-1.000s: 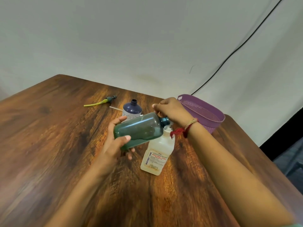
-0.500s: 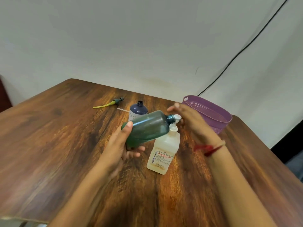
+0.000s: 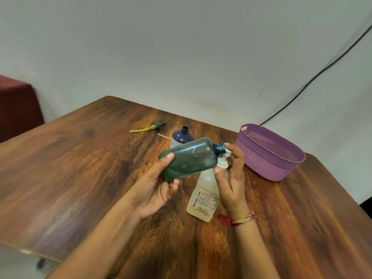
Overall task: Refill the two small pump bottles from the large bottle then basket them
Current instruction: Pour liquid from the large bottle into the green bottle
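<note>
My left hand [image 3: 155, 190] grips a translucent green bottle [image 3: 191, 158], held on its side above the table with its uncapped neck pointing right. Below that neck stands a pale bottle [image 3: 203, 196] with a red-printed label. My right hand [image 3: 231, 184] has its thumb and fingers closed around that bottle's white pump head [image 3: 223, 161]. A dark blue bottle [image 3: 182, 136] stands uncapped behind the green one, partly hidden by it. The purple basket [image 3: 267, 162] sits at the right with nothing visible in it.
A loose pump with a yellow tube [image 3: 150, 127] lies at the back of the wooden table [image 3: 90, 178], and a thin white tube [image 3: 163, 136] lies beside the blue bottle. A maroon object [image 3: 18, 109] stands off the left edge. A black cable [image 3: 314, 77] runs down the wall.
My right hand left the green bottle's neck, opened, then dropped onto the pale bottle's pump head. The green bottle stays tilted in my left hand.
</note>
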### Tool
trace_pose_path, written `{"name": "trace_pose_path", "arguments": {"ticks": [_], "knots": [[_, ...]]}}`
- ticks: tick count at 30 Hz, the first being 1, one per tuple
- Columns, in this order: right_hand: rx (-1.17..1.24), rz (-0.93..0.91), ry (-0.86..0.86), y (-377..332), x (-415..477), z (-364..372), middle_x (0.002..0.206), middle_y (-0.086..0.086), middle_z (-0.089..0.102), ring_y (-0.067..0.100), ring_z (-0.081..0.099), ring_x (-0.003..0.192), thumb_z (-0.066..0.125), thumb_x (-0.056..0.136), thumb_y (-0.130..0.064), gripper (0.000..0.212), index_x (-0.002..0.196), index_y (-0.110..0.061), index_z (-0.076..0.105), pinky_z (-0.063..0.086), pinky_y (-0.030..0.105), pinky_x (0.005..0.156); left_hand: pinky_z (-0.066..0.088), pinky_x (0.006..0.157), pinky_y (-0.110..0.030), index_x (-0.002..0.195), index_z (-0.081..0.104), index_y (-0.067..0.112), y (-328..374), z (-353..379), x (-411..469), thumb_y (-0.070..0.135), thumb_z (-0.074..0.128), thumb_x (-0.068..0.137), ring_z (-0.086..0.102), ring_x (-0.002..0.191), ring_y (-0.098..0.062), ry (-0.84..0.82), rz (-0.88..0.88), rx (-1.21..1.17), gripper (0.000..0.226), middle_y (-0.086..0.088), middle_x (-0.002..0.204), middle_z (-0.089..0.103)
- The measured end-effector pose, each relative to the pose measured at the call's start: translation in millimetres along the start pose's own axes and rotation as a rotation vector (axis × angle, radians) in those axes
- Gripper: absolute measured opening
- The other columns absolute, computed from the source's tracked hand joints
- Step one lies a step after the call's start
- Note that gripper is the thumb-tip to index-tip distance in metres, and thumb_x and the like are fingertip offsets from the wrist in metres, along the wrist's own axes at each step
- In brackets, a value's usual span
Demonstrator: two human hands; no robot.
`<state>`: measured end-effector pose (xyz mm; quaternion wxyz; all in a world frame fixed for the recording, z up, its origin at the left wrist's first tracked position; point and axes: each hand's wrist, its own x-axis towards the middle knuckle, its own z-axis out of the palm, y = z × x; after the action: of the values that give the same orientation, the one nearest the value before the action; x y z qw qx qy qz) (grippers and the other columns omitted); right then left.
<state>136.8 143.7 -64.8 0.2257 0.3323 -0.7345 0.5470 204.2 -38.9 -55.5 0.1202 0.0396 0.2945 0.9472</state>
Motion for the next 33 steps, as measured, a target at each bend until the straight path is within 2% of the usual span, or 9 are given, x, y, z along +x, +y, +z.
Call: {"name": "trace_pose_path", "arguments": {"ticks": [3, 6, 10, 14, 17, 20, 24, 28, 33], "knots": [[-0.094, 0.021, 0.000, 1.6, -1.9, -2.5, 0.107, -0.025, 0.055, 0.006, 0.061, 0.088, 0.054, 0.079, -0.021, 0.059, 0.131, -0.035, 0.031, 0.051, 0.020, 0.075, 0.055, 0.041, -0.024, 0.099, 0.075, 0.010, -1.7, 3.4, 2.3, 0.034, 0.098, 0.039, 0.066, 0.052, -0.020, 0.065, -0.011, 0.075, 0.069, -0.027, 0.101, 0.065], [-0.230, 0.104, 0.046, -7.2, -6.7, 6.0, 0.119, -0.014, 0.052, 0.005, 0.058, 0.101, 0.069, 0.077, -0.022, 0.070, 0.132, -0.042, 0.029, 0.053, 0.030, 0.084, 0.054, 0.040, -0.022, 0.108, 0.068, 0.011, 0.8, 5.5, 1.4, 0.048, 0.081, 0.061, 0.066, 0.053, -0.019, 0.180, 0.017, 0.169, 0.061, -0.025, 0.098, 0.067], [-0.550, 0.140, 0.222, -20.8, -5.0, 24.8, 0.138, -0.003, 0.036, 0.010, 0.047, 0.117, 0.077, 0.075, -0.027, 0.074, 0.132, -0.031, 0.030, 0.050, 0.045, 0.091, 0.054, 0.043, -0.021, 0.109, 0.062, 0.014, 4.8, 12.7, 0.5, 0.054, 0.064, 0.069, 0.063, 0.051, -0.016, 0.267, 0.071, 0.286, 0.057, -0.020, 0.088, 0.069], [-0.644, 0.147, 0.320, -20.4, -0.7, 36.3, 0.150, -0.003, 0.024, 0.012, 0.050, 0.113, 0.074, 0.074, -0.025, 0.069, 0.131, -0.022, 0.035, 0.049, 0.044, 0.087, 0.055, 0.043, -0.021, 0.113, 0.061, 0.014, 4.2, 17.6, 0.7, 0.057, 0.060, 0.069, 0.060, 0.047, -0.014, 0.316, 0.066, 0.315, 0.061, -0.025, 0.091, 0.067], [-0.616, 0.146, 0.368, -18.1, -0.9, 40.3, 0.155, -0.004, 0.021, -0.003, 0.033, 0.124, 0.075, 0.075, -0.020, 0.082, 0.140, -0.025, 0.026, 0.048, 0.043, 0.090, 0.055, 0.043, -0.021, 0.114, 0.060, 0.014, 5.5, 21.3, 0.0, 0.057, 0.061, 0.070, 0.058, 0.044, -0.014, 0.326, 0.054, 0.294, 0.061, -0.037, 0.113, 0.060], [-0.564, 0.067, 0.383, -14.1, 0.8, 38.5, 0.155, -0.001, 0.025, -0.010, 0.019, 0.133, 0.075, 0.074, -0.010, 0.091, 0.144, -0.025, 0.021, 0.039, 0.033, 0.089, 0.055, 0.043, -0.021, 0.115, 0.059, 0.015, 6.6, 24.0, 0.3, 0.057, 0.060, 0.071, 0.057, 0.043, -0.013, 0.330, 0.056, 0.309, 0.061, -0.039, 0.118, 0.056], [-0.561, 0.003, 0.346, -6.7, 2.0, 34.2, 0.149, 0.000, 0.038, -0.001, 0.032, 0.130, 0.073, 0.072, -0.003, 0.084, 0.140, -0.025, 0.031, 0.041, 0.031, 0.089, 0.054, 0.042, -0.020, 0.111, 0.061, 0.015, 6.6, 24.9, 1.0, 0.057, 0.062, 0.068, 0.056, 0.042, -0.012, 0.355, 0.060, 0.333, 0.060, -0.037, 0.105, 0.062], [-0.513, -0.039, 0.357, -1.2, 3.6, 27.4, 0.135, 0.001, 0.053, 0.002, 0.044, 0.123, 0.068, 0.069, -0.007, 0.066, 0.128, -0.023, 0.044, 0.042, 0.027, 0.087, 0.050, 0.038, -0.017, 0.105, 0.063, 0.015, 5.9, 25.2, 2.3, 0.057, 0.061, 0.064, 0.051, 0.039, -0.009, 0.385, 0.062, 0.387, 0.058, -0.013, 0.074, 0.064], [-0.500, -0.065, 0.402, 3.0, 5.7, 24.3, 0.115, 0.004, 0.064, 0.016, 0.060, 0.106, 0.071, 0.073, -0.011, 0.049, 0.116, -0.023, 0.050, 0.050, 0.026, 0.080, 0.044, 0.036, -0.014, 0.100, 0.064, 0.019, 6.0, 27.8, 0.6, 0.057, 0.059, 0.064, 0.047, 0.041, -0.008, 0.416, 0.078, 0.457, 0.053, 0.000, 0.061, 0.061]]}}
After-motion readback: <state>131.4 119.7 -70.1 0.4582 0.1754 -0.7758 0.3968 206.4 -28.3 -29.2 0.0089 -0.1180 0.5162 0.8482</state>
